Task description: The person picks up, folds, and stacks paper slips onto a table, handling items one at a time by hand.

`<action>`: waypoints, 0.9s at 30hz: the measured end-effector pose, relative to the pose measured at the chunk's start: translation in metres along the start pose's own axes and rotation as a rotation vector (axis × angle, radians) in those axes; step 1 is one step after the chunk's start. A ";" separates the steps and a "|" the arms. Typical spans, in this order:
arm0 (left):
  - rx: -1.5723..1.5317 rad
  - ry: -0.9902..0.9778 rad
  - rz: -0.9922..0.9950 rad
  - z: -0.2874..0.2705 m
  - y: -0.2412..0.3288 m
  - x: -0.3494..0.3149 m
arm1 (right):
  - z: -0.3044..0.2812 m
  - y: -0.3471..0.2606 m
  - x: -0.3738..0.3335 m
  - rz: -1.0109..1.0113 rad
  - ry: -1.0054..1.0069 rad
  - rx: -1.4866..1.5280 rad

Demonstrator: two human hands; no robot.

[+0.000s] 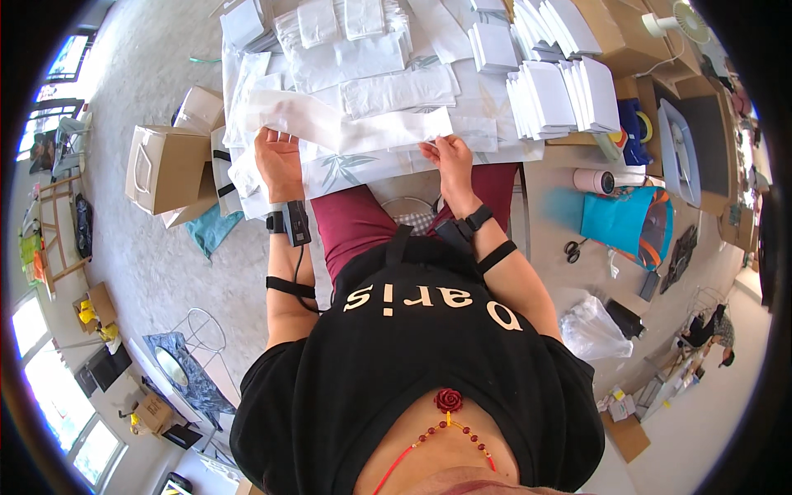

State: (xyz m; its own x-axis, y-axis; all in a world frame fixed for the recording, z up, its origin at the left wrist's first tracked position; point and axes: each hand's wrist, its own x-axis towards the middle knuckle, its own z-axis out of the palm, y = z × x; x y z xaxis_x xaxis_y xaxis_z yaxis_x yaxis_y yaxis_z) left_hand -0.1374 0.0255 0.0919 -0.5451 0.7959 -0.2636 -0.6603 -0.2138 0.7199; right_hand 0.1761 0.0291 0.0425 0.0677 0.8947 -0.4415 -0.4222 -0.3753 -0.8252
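Observation:
A long white strip (388, 130), of paper or thin cloth, stretches between my hands over the near edge of the table, with a crease near its middle. My left hand (279, 163) holds the strip's left part from below, palm turned up, its fingertips partly covered. Near the strip's right end, my right hand (450, 158) pinches its lower edge between thumb and fingers. Beyond it lies a flat white folded piece (396, 92). Farther back are stacked white sheets (346, 68) with smaller white pieces on top.
Folded white bundles (540, 99) stand at the table's right, beside cardboard boxes (619, 33). A small fan (689, 23) is at the far right. Brown cartons (169, 169) sit on the floor at left. Scissors (573, 250) and a turquoise bag (619, 223) lie right of me.

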 end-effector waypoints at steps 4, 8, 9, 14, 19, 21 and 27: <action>0.006 0.017 0.011 -0.008 0.000 0.001 | -0.012 0.015 0.003 0.063 0.068 -0.262; 0.021 0.064 0.021 -0.017 0.000 0.001 | -0.020 0.020 0.006 0.063 0.041 -0.232; 0.025 0.071 0.023 -0.019 0.001 0.002 | -0.020 0.019 0.006 0.065 0.043 -0.237; 0.022 0.037 0.035 -0.020 0.009 0.001 | -0.017 0.014 0.006 0.046 0.045 -0.351; 0.032 0.013 0.066 -0.012 0.019 -0.003 | -0.011 0.013 0.006 0.021 0.075 -0.453; 0.016 0.031 0.081 -0.003 0.023 -0.007 | -0.012 0.014 0.007 0.015 0.068 -0.456; 0.059 0.020 0.093 0.003 0.028 -0.004 | -0.010 0.011 0.007 0.040 0.064 -0.458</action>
State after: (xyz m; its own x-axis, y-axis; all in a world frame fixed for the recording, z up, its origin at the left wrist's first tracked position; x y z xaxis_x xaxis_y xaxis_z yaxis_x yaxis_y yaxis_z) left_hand -0.1519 0.0176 0.1148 -0.6128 0.7628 -0.2064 -0.5756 -0.2519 0.7780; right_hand 0.1808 0.0289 0.0274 0.1210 0.8660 -0.4852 0.0162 -0.4905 -0.8713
